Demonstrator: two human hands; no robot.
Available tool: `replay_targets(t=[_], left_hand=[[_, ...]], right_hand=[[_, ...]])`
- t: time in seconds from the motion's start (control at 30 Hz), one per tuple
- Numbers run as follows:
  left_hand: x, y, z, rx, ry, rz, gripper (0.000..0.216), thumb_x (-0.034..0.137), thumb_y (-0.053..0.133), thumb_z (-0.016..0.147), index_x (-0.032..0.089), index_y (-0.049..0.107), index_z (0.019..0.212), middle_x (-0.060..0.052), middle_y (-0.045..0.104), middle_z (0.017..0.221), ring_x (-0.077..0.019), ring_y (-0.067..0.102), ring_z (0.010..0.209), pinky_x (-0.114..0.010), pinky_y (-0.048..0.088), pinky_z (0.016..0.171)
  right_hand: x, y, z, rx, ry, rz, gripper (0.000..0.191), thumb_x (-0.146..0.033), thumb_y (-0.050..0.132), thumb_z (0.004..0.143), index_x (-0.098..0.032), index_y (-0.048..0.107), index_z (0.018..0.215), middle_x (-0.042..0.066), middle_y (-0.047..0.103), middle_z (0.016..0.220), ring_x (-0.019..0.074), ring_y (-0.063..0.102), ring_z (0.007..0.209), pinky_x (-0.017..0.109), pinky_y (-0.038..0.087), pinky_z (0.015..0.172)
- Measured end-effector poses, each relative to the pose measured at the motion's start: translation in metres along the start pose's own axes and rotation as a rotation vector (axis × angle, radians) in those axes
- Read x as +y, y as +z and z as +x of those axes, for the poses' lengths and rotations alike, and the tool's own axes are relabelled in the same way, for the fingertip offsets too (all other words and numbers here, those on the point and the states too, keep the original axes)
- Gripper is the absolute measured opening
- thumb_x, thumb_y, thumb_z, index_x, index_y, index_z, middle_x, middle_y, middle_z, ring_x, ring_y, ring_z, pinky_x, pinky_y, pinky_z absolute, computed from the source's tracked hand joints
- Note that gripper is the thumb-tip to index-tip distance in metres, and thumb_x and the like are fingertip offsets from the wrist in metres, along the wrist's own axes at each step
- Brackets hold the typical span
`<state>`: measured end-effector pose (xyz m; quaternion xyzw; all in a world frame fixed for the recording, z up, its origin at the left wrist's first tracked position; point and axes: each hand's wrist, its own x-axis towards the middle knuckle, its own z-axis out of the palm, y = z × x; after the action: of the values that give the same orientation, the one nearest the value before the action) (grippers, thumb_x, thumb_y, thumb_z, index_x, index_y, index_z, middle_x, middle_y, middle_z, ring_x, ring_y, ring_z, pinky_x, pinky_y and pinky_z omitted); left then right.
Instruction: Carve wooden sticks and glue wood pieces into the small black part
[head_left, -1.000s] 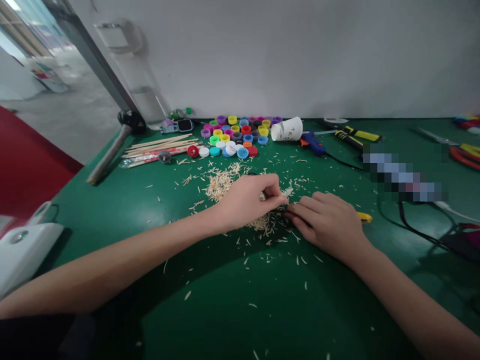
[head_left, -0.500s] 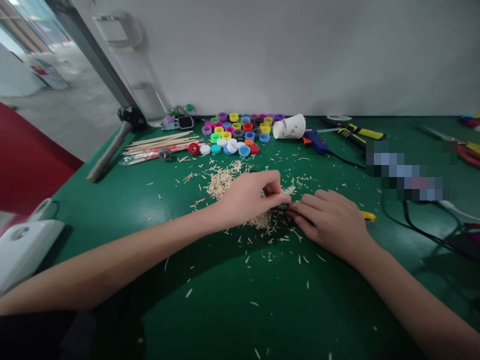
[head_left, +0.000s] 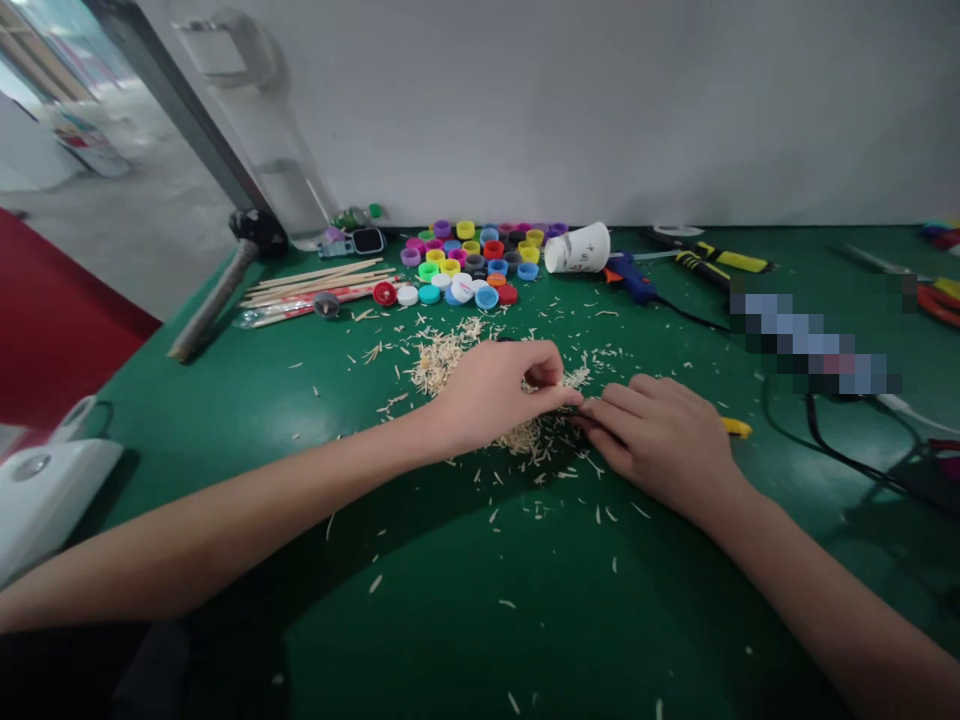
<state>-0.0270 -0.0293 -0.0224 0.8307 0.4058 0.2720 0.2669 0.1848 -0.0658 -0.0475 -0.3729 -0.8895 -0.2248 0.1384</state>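
Note:
Over a pile of thin wood shavings (head_left: 439, 365) in the middle of the green table (head_left: 465, 620), my left hand (head_left: 502, 390) is closed, thumb and forefinger pinched together. What it pinches is hidden or too small to make out. My right hand (head_left: 656, 430) lies just to the right, fingers curled and touching the left fingertips. It is closed around what looks like a yellow-handled cutter knife (head_left: 736, 428); only the handle's yellow end shows plainly, beyond the hand. A dark thin part lies in shadow between the hands.
Colourful bottle caps (head_left: 472, 262), a paper cup (head_left: 577, 248) on its side and a blue glue gun (head_left: 634, 280) sit behind. Wooden sticks (head_left: 322, 283) and a hammer (head_left: 217, 300) lie left. Pliers (head_left: 705, 265), black cables (head_left: 840, 465) and scissors (head_left: 937, 300) are right.
Both hands keep nearly the same pose and place, fingertips still together. The whole view has shifted very slightly.

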Motion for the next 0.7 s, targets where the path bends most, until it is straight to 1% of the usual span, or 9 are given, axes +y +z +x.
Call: replay_targets(t=[0.03, 0.17, 0.27, 0.4, 0.53, 0.7], left_hand=[[0.0002, -0.0001, -0.0001, -0.003, 0.001, -0.002, 0.022, 0.039, 0.061, 0.082, 0.019, 0.056, 0.073, 0.003, 0.065, 0.074, -0.0098, 0.056, 0.066, -0.023, 0.037, 0.056], [0.0008, -0.0001, -0.0007, -0.006, -0.006, -0.003, 0.024, 0.040, 0.062, 0.081, 0.019, 0.056, 0.072, 0.003, 0.065, 0.074, -0.0099, 0.056, 0.066, -0.023, 0.037, 0.055], [0.0005, 0.0002, -0.0005, -0.004, 0.002, -0.009, 0.024, 0.040, 0.062, 0.081, 0.019, 0.056, 0.072, 0.003, 0.065, 0.073, -0.0101, 0.056, 0.066, -0.023, 0.038, 0.056], [0.0000, 0.0005, 0.0002, -0.002, -0.012, -0.007, 0.025, 0.041, 0.062, 0.081, 0.019, 0.058, 0.071, 0.003, 0.066, 0.072, -0.0100, 0.056, 0.064, -0.023, 0.037, 0.055], [0.0003, -0.0002, 0.0006, 0.000, -0.019, 0.005, 0.025, 0.042, 0.063, 0.080, 0.019, 0.060, 0.071, 0.004, 0.067, 0.072, -0.0099, 0.057, 0.065, -0.023, 0.038, 0.056], [0.0012, -0.0008, 0.0003, -0.017, -0.021, -0.018, 0.024, 0.042, 0.063, 0.080, 0.019, 0.062, 0.071, 0.002, 0.067, 0.073, -0.0106, 0.058, 0.065, -0.024, 0.039, 0.057]], right_hand=[[0.0001, 0.0002, 0.0001, -0.009, -0.005, 0.010, 0.017, -0.029, 0.052, 0.088, -0.019, 0.063, 0.079, 0.000, 0.057, 0.067, 0.0154, 0.042, 0.066, 0.031, 0.023, 0.059], [0.0000, 0.0002, 0.0007, 0.030, -0.002, 0.009, 0.015, -0.027, 0.053, 0.087, -0.018, 0.065, 0.083, 0.001, 0.059, 0.068, 0.0155, 0.043, 0.067, 0.031, 0.024, 0.060], [-0.0007, -0.0010, 0.0010, 0.010, -0.020, 0.002, 0.018, -0.028, 0.052, 0.088, -0.018, 0.064, 0.079, 0.001, 0.057, 0.066, 0.0154, 0.042, 0.066, 0.031, 0.023, 0.059], [-0.0015, -0.0027, 0.0005, 0.059, -0.025, -0.027, 0.016, -0.026, 0.054, 0.087, -0.018, 0.064, 0.078, 0.000, 0.056, 0.064, 0.0157, 0.041, 0.065, 0.031, 0.025, 0.060], [-0.0004, -0.0021, 0.0006, 0.004, -0.026, -0.004, 0.018, -0.028, 0.052, 0.088, -0.018, 0.064, 0.079, 0.000, 0.056, 0.065, 0.0153, 0.041, 0.065, 0.031, 0.024, 0.059], [0.0003, -0.0014, 0.0004, 0.023, -0.016, -0.013, 0.015, -0.027, 0.053, 0.088, -0.018, 0.065, 0.083, 0.000, 0.057, 0.066, 0.0157, 0.042, 0.066, 0.031, 0.025, 0.060]])
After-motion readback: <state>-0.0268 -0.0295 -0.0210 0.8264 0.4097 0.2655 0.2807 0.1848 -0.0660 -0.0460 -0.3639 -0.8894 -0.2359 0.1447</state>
